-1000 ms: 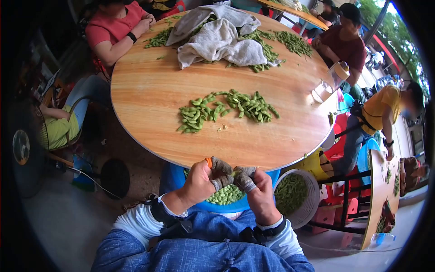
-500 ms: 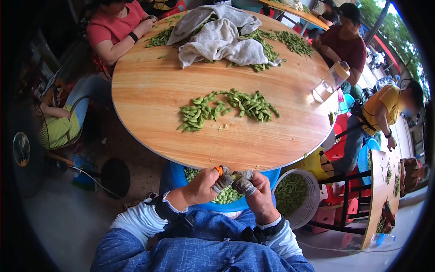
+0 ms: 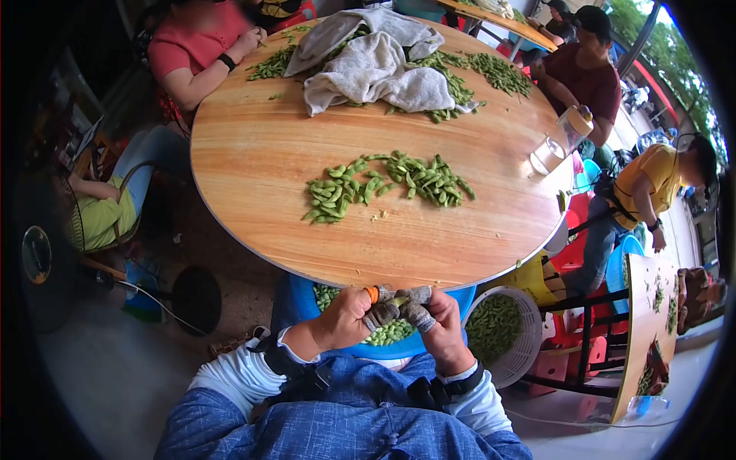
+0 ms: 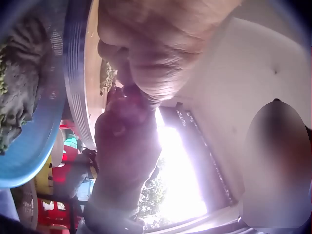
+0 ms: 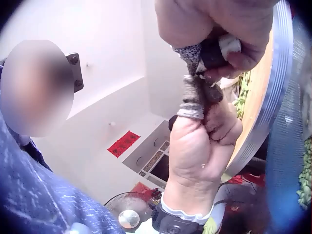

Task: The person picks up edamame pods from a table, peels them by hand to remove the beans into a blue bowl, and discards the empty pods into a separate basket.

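Observation:
Over the front edge of the table, my left hand and right hand meet fingertip to fingertip. Grey knitted covers sit on the thumbs and some fingers, with an orange band on the left. Pinched between both hands is a small green soybean pod, largely hidden by the fingertips. Directly below stands a blue basin holding shelled green beans. In the right wrist view, the covered fingertips of the left hand press up close to the right hand's.
A loose heap of pods lies mid-table. Farther back, grey cloths cover more pods. A white basket of pods stands right of the basin, a clear jar at the table's right. Other people sit around; a fan is left.
Both hands have dropped slightly toward me. The fingertips have shifted around the pod, which shows more between them. At the right, the person in yellow has moved an arm.

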`<state>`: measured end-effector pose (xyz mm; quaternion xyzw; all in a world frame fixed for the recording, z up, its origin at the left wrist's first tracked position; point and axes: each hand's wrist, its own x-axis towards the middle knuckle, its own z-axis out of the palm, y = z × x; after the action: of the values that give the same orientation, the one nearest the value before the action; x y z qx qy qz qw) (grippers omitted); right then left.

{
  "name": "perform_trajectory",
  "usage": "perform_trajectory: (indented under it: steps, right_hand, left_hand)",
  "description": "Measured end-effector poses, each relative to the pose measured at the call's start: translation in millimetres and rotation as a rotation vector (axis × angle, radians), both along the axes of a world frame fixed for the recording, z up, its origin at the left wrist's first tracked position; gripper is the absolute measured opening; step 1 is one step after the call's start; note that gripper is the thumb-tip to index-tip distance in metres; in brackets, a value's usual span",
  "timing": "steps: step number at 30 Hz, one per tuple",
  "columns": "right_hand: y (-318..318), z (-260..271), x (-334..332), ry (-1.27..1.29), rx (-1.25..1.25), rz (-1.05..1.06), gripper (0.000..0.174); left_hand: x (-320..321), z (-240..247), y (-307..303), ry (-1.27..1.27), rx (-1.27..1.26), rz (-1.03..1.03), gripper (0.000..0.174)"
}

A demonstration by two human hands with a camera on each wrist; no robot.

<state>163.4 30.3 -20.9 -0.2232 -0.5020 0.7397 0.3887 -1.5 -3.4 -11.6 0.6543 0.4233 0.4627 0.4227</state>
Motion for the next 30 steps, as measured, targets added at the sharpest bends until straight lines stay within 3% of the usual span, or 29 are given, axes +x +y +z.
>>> perform_trajectory:
  steps: [2,5,6,8,11,15,19,23,27,30]
  right_hand:
    - [2,-4,1,0.016,-0.006,0.029,0.021]
    - [2,-12,2,0.069,-0.049,0.102,0.021]
    - [3,-11,1,0.034,-0.035,0.077,0.020]
    - [2,-12,3,-0.017,-0.042,0.045,0.016]
    - [1,3,2,-0.139,-0.058,-0.098,0.012]
    - [-1,11,-1,-0.182,-0.088,-0.087,0.012]
    - [-1,8,-3,-0.213,-0.128,-0.048,0.011]
    - [1,13,-6,-0.184,0.061,-0.071,0.012]
    - [2,8,-12,-0.121,0.106,-0.068,0.013]
    - [4,9,-11,-0.147,0.163,-0.063,0.014]
  left_hand:
    - [-4,-14,0,0.006,0.004,-0.009,0.020]
    - [-9,-21,-3,-0.274,-0.353,-0.073,0.019]
    - [0,-28,-3,-0.413,-0.351,-0.036,0.020]
    - [-2,-25,-3,-0.163,-0.196,0.006,0.021]
    - [-4,-9,-5,0.447,0.053,0.131,0.027]
    - [-5,-22,-5,0.560,0.339,0.185,0.027]
    - [-8,-18,-8,0.588,0.126,0.071,0.035]
    - [8,-22,-9,-0.041,0.101,0.179,0.025]
    - [10,-21,-12,-0.271,-0.197,0.220,0.025]
    - [11,-23,-10,-0.390,-0.270,0.207,0.021]
